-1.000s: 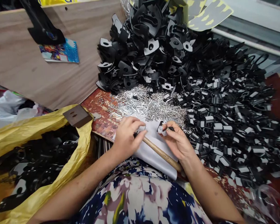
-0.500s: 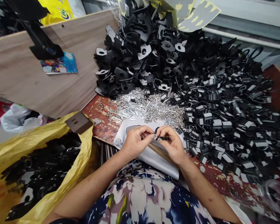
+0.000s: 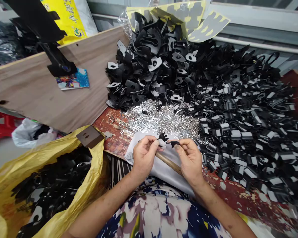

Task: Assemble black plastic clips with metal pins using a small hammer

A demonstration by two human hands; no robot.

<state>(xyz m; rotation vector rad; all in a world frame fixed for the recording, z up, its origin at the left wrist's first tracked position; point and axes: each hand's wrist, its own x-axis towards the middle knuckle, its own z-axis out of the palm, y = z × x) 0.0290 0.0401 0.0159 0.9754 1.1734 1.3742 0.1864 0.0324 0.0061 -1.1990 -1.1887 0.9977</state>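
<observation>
Near the pins [image 3: 142, 123], your left grip [image 3: 144, 155] and right grip [image 3: 191, 161] pinch clip pieces [image 3: 163, 136], likely light, stiff; hold edges.

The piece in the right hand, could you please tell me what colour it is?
The piece is black; the head view shows it best.

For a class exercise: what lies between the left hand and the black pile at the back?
The head view shows pale sheet, then a heap of silvery metal bits, between the left hand and the black pile.
</observation>
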